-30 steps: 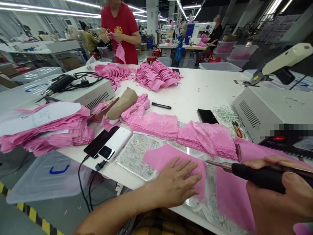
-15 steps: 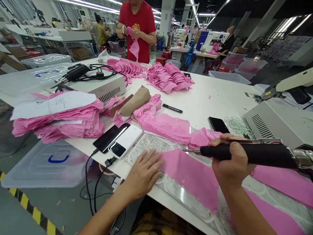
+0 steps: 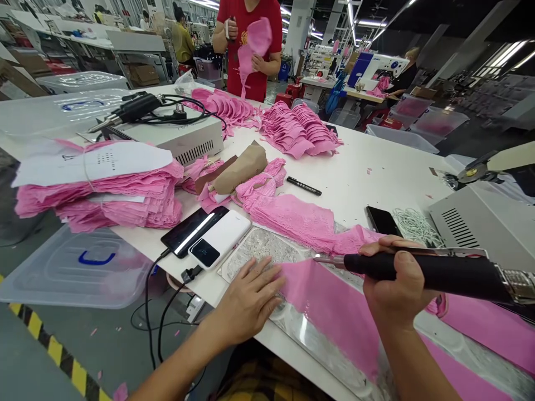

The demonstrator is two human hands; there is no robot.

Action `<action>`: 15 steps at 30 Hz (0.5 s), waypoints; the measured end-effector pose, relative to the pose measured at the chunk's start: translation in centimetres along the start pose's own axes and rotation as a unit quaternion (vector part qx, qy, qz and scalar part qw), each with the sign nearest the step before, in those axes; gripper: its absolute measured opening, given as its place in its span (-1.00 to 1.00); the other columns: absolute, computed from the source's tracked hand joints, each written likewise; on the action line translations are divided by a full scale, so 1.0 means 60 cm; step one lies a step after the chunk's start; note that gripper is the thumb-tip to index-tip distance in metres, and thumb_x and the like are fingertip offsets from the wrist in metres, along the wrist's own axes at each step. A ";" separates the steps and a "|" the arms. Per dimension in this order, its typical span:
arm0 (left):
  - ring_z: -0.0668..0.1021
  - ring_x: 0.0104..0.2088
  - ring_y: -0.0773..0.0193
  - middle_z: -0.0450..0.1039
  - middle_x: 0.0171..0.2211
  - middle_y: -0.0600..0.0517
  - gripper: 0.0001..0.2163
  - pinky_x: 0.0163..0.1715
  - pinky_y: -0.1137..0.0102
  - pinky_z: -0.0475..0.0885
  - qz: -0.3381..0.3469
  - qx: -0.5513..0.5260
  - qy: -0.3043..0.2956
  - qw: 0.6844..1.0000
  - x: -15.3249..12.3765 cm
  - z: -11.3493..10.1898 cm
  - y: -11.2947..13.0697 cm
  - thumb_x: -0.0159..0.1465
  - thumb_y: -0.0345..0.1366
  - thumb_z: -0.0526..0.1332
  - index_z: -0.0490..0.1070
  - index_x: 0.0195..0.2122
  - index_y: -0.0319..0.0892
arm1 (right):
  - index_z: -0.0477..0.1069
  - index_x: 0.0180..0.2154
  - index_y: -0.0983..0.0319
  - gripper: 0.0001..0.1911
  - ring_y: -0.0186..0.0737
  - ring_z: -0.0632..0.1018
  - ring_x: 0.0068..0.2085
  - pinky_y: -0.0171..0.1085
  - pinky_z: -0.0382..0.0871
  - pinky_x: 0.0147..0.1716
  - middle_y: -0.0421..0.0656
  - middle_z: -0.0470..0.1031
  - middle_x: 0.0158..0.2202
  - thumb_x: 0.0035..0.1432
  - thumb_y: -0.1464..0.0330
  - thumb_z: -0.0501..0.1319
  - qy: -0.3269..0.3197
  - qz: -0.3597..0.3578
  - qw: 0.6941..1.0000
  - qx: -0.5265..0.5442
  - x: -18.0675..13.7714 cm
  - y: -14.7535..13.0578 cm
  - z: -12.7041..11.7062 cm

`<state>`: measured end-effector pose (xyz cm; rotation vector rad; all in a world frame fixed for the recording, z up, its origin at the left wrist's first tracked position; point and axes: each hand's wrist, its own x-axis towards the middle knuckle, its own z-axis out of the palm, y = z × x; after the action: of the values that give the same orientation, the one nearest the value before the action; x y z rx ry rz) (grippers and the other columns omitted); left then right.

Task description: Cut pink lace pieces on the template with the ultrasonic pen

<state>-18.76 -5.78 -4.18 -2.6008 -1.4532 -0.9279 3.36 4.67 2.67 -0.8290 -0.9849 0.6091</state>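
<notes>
My left hand [image 3: 248,298] lies flat with its fingers spread on the left end of a long pink fabric strip [image 3: 334,309], which rests on a scratched glass plate [image 3: 257,248]. My right hand [image 3: 395,281] is closed around the black handle of a hot cutting tool [image 3: 430,271]. The tool's metal tip [image 3: 328,259] points left just above the strip's upper edge. A stack of pink lace pieces [image 3: 298,220] lies just behind the plate.
A phone [image 3: 193,230] and a white power bank [image 3: 219,238] lie left of the plate, with cables hanging off the white table [image 3: 359,172]. Pink fabric bundles [image 3: 104,195], a marker [image 3: 304,186], grey control boxes [image 3: 184,139] and a second phone [image 3: 382,221] are around. A person in red [image 3: 248,47] stands opposite.
My right hand brought the cutting tool leftward from the right edge over the strip. My left hand slid left to the strip's end. The view shifted left.
</notes>
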 end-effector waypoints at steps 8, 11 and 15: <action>0.40 0.26 -0.04 0.46 0.16 -0.11 -0.70 0.17 -0.03 0.39 0.000 -0.002 0.007 1.000 -0.001 0.002 0.000 0.42 -0.32 0.10 0.42 0.13 -0.22 | 0.35 -0.42 0.21 -0.87 -0.32 0.46 -0.57 -0.19 0.40 -0.47 -0.28 0.39 -0.43 -0.10 0.31 0.19 0.001 -0.002 1.000 -0.002 0.000 0.003 -0.002; 0.41 0.25 -0.07 0.46 0.15 -0.10 -0.71 0.16 -0.05 0.41 -0.001 0.000 0.014 1.000 -0.001 0.003 0.000 0.42 -0.32 0.10 0.41 0.13 -0.22 | 0.35 -0.43 0.21 -0.88 -0.31 0.46 -0.57 -0.19 0.40 -0.49 -0.28 0.39 -0.44 -0.10 0.31 0.20 -0.003 -0.006 1.000 0.003 0.000 0.003 -0.003; 0.41 0.24 -0.07 0.47 0.14 -0.10 -0.70 0.15 -0.05 0.42 -0.001 0.003 0.010 1.000 0.000 0.002 0.001 0.43 -0.34 0.08 0.41 0.13 -0.23 | 0.34 -0.48 0.21 -0.92 -0.30 0.46 -0.55 -0.18 0.42 -0.49 -0.28 0.38 -0.47 -0.08 0.34 0.21 -0.026 -0.015 1.000 -0.004 0.002 0.004 -0.006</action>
<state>-18.69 -5.76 -4.24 -2.5777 -1.4522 -0.9449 3.72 4.79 2.45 -0.8071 -1.0452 0.6040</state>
